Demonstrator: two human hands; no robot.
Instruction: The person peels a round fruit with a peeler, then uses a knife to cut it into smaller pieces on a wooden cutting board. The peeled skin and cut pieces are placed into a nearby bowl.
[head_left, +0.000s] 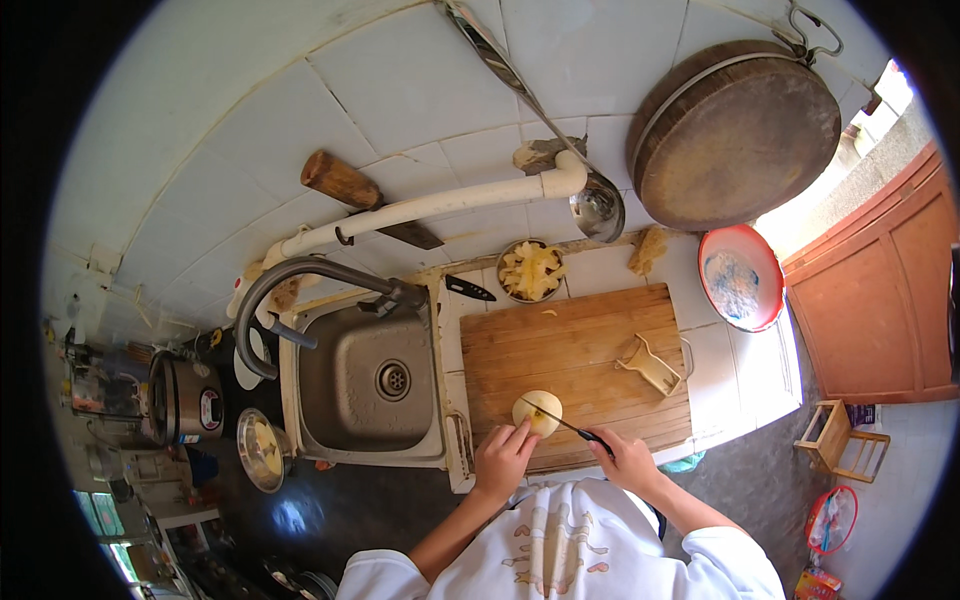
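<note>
A peeled, pale round fruit (545, 425), perhaps an apple or a pear, rests near the front left of the wooden cutting board (570, 345). The fingers of my left hand (504, 459) hold it from the near side. My right hand (625, 463) grips the black handle of a small knife (576, 429). Its thin blade lies across the top of the fruit; how deep it sits cannot be told. On the board's right side lies a cream-coloured peeler (651, 367). Behind the board, a bowl (501, 281) holds yellowish peelings (532, 270).
Left of the board is a steel sink (337, 405) with a curved grey faucet (300, 262). A steel bowl (251, 472) with pale pieces stands farther left. A red-rimmed basin (776, 289) sits back right. A ladle (600, 206) and a round chopping block (742, 142) hang behind.
</note>
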